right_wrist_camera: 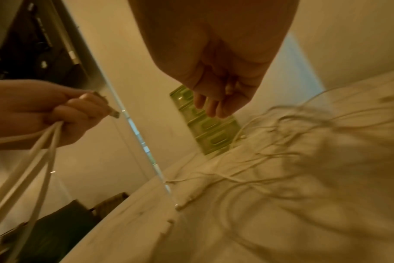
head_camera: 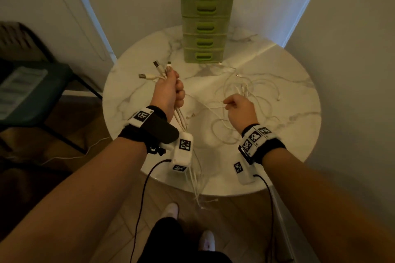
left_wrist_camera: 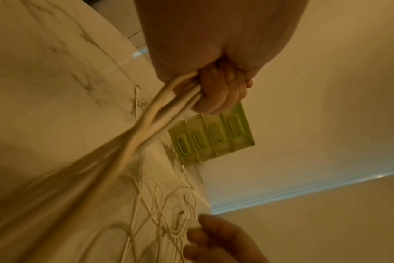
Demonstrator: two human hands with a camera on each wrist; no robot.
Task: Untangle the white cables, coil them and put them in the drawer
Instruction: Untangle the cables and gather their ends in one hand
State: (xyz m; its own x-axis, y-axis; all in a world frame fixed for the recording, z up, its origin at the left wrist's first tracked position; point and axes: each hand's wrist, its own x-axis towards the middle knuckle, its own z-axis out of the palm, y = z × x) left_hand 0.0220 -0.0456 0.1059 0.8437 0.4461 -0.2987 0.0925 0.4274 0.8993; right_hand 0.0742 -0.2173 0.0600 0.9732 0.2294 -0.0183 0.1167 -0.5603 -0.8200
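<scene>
Counts: 1 green drawer unit with 4 drawers, all closed, each with 1 handle slot. 1 round marble table. 3 USB plugs stick out above the left hand. White cables: 3 thick strands leave that fist in the right wrist view; loose tangle too overlapped to count. 2 hands, 2 wrist bands. 1 dark chair.

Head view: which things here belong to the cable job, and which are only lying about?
Belong to the job:
- white cables, loose on the marble table
- bundle of plug ends, gripped by the left hand
- right hand, above the tangle, holding nothing
- green drawer unit, all drawers closed

Only lying about:
- dark chair, left of the table
- cord on the floor
</scene>
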